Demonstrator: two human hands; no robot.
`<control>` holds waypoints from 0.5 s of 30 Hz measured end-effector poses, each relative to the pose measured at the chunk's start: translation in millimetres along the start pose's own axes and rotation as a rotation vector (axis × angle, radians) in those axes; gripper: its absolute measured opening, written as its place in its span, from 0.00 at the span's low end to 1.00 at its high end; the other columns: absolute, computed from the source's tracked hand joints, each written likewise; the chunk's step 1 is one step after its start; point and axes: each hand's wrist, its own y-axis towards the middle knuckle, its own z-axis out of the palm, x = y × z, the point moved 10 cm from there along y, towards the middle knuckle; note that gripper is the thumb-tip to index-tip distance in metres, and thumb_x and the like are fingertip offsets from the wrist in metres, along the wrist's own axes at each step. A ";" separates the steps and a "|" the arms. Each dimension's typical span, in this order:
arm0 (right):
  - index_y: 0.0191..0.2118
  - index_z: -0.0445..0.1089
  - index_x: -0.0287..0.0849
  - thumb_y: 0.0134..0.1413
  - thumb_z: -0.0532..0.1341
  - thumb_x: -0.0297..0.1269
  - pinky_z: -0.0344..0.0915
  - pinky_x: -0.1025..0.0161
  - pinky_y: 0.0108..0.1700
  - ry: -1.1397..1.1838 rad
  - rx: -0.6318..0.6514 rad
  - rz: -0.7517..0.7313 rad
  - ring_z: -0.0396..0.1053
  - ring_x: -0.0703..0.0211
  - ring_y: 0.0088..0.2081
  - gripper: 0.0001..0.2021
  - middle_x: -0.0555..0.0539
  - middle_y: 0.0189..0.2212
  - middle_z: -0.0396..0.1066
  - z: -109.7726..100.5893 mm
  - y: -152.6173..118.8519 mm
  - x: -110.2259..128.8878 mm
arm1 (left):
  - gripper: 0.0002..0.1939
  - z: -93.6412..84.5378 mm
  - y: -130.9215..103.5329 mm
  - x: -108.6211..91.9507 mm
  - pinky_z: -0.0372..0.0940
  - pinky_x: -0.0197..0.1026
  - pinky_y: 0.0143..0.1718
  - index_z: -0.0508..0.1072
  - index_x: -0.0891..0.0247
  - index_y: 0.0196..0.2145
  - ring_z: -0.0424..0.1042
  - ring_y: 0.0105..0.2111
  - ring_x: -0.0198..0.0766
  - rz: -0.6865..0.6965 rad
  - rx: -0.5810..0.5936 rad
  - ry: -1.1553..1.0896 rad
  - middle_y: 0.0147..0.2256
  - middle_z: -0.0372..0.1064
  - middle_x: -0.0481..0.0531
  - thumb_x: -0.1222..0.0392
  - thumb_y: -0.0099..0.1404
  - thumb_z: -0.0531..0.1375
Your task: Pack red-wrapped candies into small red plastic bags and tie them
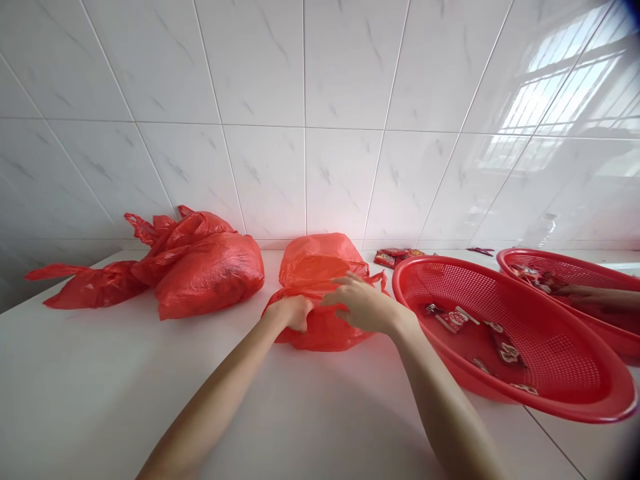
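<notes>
A red plastic bag (pixel 327 328) lies on the white table in the middle, its mouth facing me and its far part standing up near the wall. My left hand (pixel 295 312) is closed on the bag's left edge, fingers partly hidden in the plastic. Over the bag's right side, my right hand (pixel 361 303) has its fingers spread, with nothing visible in it. Right of that hand, a red perforated basket (pixel 545 333) holds several small wrapped packets (pixel 454 320).
Filled, knotted red bags (pixel 213 273) rest at the left. Red packets (pixel 395 257) lie by the tiled wall. Dark scissors (pixel 481 251) sit behind the baskets. At the far right, another person's hand (pixel 590 295) reaches into a second red basket (pixel 590 263).
</notes>
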 end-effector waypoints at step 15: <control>0.64 0.61 0.42 0.40 0.63 0.22 0.23 0.30 0.65 -0.159 0.238 0.479 0.20 0.36 0.71 0.40 0.41 0.72 0.36 78.0 26.8 -105.9 | 0.41 4.4 -0.5 6.7 0.69 0.41 0.43 0.67 0.51 0.59 0.67 0.56 0.52 0.049 0.034 -0.007 0.59 0.65 0.56 0.71 0.46 0.63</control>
